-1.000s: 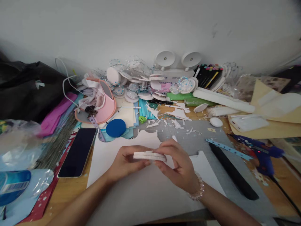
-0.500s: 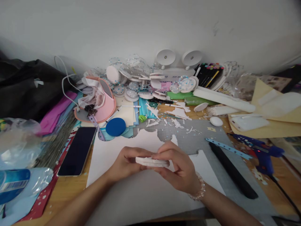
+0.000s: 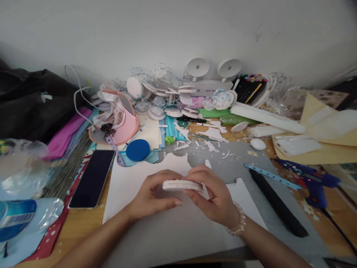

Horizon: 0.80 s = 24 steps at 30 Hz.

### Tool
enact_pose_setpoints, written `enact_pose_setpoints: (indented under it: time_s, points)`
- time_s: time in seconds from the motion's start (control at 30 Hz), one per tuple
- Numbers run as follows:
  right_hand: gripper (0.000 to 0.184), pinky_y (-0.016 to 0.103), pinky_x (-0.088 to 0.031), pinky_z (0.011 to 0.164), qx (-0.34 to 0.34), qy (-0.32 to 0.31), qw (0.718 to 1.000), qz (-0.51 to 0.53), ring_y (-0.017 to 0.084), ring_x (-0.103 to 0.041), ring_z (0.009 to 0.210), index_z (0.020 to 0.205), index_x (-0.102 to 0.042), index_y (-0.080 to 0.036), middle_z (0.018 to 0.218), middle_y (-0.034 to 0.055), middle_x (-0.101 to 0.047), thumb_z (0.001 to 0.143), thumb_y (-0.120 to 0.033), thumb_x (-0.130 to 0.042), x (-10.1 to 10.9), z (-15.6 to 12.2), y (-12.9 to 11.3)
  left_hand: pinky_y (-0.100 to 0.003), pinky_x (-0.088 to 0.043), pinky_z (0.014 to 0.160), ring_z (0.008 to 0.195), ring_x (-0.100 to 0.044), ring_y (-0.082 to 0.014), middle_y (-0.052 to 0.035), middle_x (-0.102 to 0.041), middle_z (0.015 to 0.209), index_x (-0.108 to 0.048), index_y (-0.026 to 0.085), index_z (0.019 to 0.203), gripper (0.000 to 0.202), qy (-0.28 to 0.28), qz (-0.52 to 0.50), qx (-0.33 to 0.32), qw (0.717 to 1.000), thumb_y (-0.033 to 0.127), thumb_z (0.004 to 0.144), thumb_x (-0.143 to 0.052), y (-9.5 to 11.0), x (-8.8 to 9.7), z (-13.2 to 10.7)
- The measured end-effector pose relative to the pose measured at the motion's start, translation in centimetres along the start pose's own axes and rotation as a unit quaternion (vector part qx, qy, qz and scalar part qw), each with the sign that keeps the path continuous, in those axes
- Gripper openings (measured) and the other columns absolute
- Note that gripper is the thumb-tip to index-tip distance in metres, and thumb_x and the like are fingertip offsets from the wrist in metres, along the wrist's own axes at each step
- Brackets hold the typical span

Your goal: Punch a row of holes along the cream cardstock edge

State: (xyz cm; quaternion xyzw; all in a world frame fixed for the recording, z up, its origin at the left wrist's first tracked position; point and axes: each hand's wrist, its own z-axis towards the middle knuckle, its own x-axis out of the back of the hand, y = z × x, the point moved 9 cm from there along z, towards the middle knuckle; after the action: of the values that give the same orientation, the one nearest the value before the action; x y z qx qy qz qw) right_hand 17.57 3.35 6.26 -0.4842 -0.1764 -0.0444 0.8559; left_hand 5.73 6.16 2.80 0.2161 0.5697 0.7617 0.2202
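Note:
A round white disc (image 3: 181, 185), thick like two layers pressed together, is held nearly edge-on above a large white sheet (image 3: 134, 193). My right hand (image 3: 213, 195) pinches its right end, thumb below and fingers on top. My left hand (image 3: 156, 195) curls round the left end, its fingers along the disc's far side and its thumb apart from the underside. The fingertips behind the disc are hidden. The sheet has scalloped cuts along its far edge.
A blue round lid (image 3: 137, 150) and a phone (image 3: 92, 178) lie to the left, near a plastic bottle (image 3: 30, 216). At right are a black bar-shaped object (image 3: 277, 203) and a blue glue gun (image 3: 312, 182). White discs with beaded wire (image 3: 160, 100) crowd the back, with paper scraps before them.
My left thumb has come away from the disc's underside and dropped lower. The disc has risen slightly, and my right hand keeps its pinch.

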Motion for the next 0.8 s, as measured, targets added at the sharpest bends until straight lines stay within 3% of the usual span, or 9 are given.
enact_pose_setpoints:
  time_s: [0.13, 0.53, 0.8]
  points:
    - [0.025, 0.029, -0.045, 0.071, -0.001, -0.019, 1.000, 0.014, 0.016, -0.055, 0.084, 0.102, -0.060, -0.018, 0.091, 0.0054, -0.058, 0.078, -0.016, -0.062, -0.4, 0.0, -0.1, -0.026, -0.050, 0.074, 0.079, -0.065, -0.0173, -0.0088, -0.071, 0.087, -0.069, 0.014, 0.091, 0.017, 0.026, 0.006, 0.015, 1.000, 0.019, 0.075, -0.069, -0.1, 0.4, -0.2]
    - [0.024, 0.027, -0.047, 0.060, 0.037, 0.011, 0.999, 0.011, 0.016, -0.056, 0.072, 0.103, -0.064, -0.017, 0.080, 0.0060, -0.059, 0.079, -0.018, -0.060, 0.3, 0.1, -1.5, -0.025, -0.050, 0.066, 0.071, -0.064, -0.0174, -0.0097, -0.072, 0.081, -0.073, 0.011, 0.086, 0.020, -0.007, -0.071, 0.089, 0.993, 0.025, 0.071, -0.072, -1.0, -0.3, -0.2]
    - [0.023, 0.026, -0.046, 0.060, 0.015, -0.020, 1.000, -0.004, 0.015, -0.056, 0.073, 0.102, -0.063, -0.017, 0.081, 0.0057, -0.058, 0.079, -0.016, -0.061, -0.4, 0.2, -0.8, -0.024, -0.048, 0.067, 0.072, -0.061, -0.0165, -0.0088, -0.070, 0.079, -0.070, 0.010, 0.087, 0.021, -0.033, -0.016, 0.117, 0.992, 0.025, 0.073, -0.070, -1.5, -0.5, -0.3]
